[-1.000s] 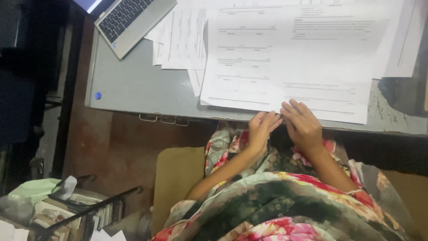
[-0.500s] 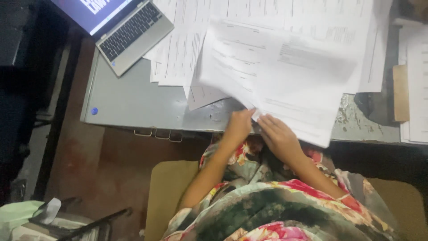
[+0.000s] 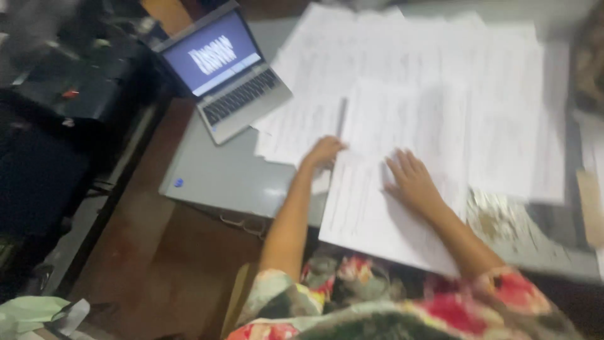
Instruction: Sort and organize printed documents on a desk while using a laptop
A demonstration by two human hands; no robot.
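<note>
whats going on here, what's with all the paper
A person in a floral top sits at a grey desk spread with printed sheets. The left hand rests at the edge of one sheet, while the right hand lies flat, fingers spread, on the large sheet nearest them. An open laptop sits at the desk's far left corner.

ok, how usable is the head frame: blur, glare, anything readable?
Head view: motion blur all over; the papers show only smeared lines, nothing legible. Left hand and right hand are soft-edged on the sheets. Laptop screen glows bright, its lettering smeared. The left side past the desk sits in deep shadow.
</note>
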